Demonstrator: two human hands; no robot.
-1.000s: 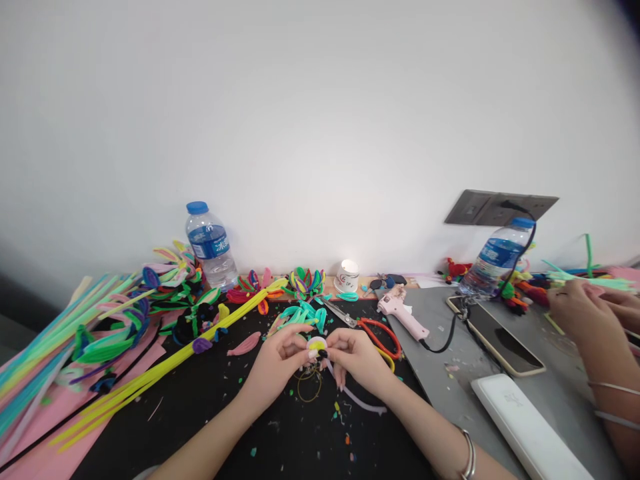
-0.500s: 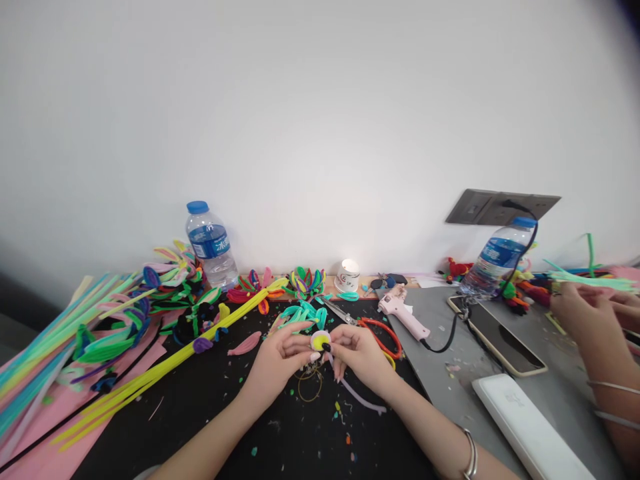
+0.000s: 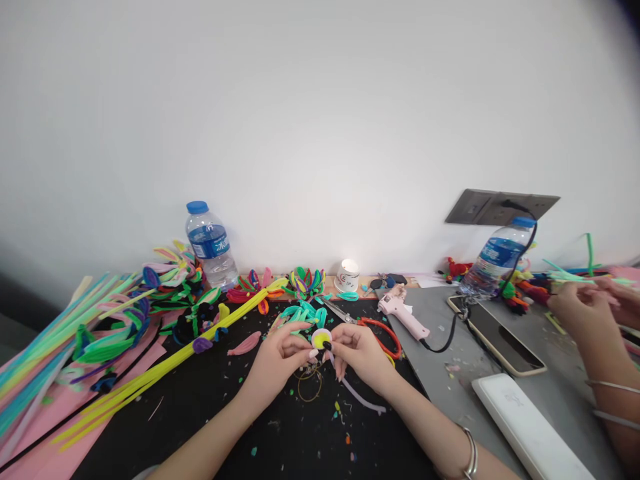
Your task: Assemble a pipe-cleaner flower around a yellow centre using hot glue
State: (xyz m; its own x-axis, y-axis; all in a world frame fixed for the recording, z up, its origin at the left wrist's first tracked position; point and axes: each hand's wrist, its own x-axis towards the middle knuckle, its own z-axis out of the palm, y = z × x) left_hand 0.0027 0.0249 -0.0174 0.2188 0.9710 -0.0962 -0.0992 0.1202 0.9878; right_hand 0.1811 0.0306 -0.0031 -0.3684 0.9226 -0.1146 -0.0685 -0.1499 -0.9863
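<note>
Between my two hands is a small round coil of pipe cleaner (image 3: 321,338), yellow in the middle with a pale lilac rim and a black bit at its lower right. My left hand (image 3: 287,353) pinches its left side. The fingertips of my right hand (image 3: 357,350) close on its right side, by the black bit. A pale lilac pipe cleaner tail (image 3: 363,401) trails from under my right hand toward the lower right. Below the coil, a thin gold wire ring (image 3: 309,387) lies on the black mat. Turquoise pipe cleaner loops (image 3: 300,312) sit just beyond my hands.
Orange-handled scissors (image 3: 383,333) and a pink glue gun (image 3: 403,313) lie right of my hands, near a phone (image 3: 500,337) and a white case (image 3: 525,420). Yellow pipe cleaners (image 3: 165,363) and a water bottle (image 3: 211,247) are left. Another person's hands (image 3: 583,310) work at far right.
The coil has tilted slightly between my fingers, so more of its lilac rim shows. My hands stay almost in place. The other person's hands have shifted a little.
</note>
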